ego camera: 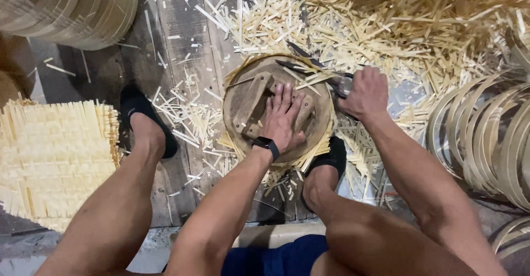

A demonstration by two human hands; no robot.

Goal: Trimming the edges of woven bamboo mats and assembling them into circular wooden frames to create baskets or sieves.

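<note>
Strip-littered floor (pixel 182 44) — L hand (pixel 282 118) flat on mould (pixel 248 104).

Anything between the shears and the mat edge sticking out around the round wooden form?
Nothing visible. The right hand holds the shears right at the strips overhanging the round wooden form, blades on its far rim. The left hand presses flat on the middle, clear of the blades.

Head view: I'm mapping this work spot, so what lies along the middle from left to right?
Woven mat → black shoe → round wooden form under left hand → right hand holding shears → bamboo hoops.
</note>
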